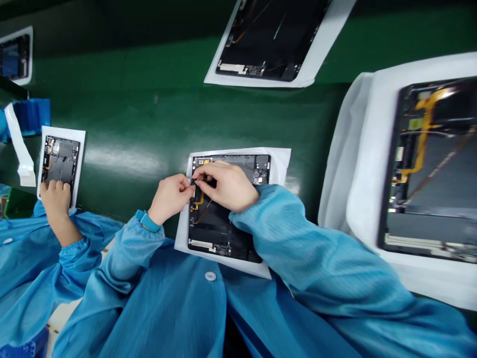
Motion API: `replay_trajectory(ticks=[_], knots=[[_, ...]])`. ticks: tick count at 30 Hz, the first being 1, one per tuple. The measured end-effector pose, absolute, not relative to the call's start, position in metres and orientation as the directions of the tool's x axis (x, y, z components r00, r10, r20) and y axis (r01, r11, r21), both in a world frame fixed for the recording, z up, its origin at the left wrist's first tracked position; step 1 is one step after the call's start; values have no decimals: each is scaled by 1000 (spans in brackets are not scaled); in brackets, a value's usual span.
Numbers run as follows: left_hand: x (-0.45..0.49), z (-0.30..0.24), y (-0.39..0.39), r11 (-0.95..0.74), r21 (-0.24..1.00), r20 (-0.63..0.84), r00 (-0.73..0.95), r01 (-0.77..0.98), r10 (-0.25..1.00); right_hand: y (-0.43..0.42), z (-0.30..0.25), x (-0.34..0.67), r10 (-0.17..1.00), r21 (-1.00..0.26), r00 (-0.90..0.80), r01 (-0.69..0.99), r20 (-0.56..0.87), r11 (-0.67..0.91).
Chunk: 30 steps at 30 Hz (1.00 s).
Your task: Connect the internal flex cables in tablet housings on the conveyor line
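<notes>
An opened tablet [227, 226] lies on a white foam sheet [279, 161] in front of me, its inner parts facing up. Along its left side runs a yellow flex cable, and a thin brown strip crosses the dark inside. My left hand [172, 198] is closed at the tablet's upper left edge, thumb and forefinger pinched together. Reaching over the tablet from the right, my right hand [227, 185] pinches at that same corner, its fingertips almost meeting the left ones. Whatever lies between the fingertips is too small to make out.
More opened tablets on white sheets lie at the far side [276, 40], close on the right [447, 174] and at the far left. A co-worker's hand [56, 199] rests on another tablet [61, 159] at left, near a white strip [19, 144]. The table [122, 109] is green.
</notes>
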<state>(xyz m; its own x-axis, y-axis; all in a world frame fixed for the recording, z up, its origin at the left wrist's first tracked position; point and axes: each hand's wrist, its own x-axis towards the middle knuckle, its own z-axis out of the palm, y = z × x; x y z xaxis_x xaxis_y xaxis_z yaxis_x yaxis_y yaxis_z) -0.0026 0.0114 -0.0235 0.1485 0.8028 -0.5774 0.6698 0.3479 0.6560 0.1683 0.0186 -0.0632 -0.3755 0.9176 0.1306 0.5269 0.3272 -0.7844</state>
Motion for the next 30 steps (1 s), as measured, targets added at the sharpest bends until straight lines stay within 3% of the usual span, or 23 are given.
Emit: replay_trajectory(ticks=[10, 15, 21, 30], knots=[[2, -21, 16, 188, 633, -456, 164, 751, 875, 17, -66, 171, 889, -743, -399, 519, 226, 422], [4, -17, 23, 76, 599, -411, 225, 797, 883, 7, -60, 178, 852, -625, -421, 585, 310, 516], [0, -22, 25, 145, 634, -469, 228, 760, 853, -4, -55, 178, 863, -484, -429, 714, 267, 505], [6, -14, 23, -125, 432, -338, 289, 893, 896, -12, -51, 176, 877, -357, -450, 802, 167, 479]])
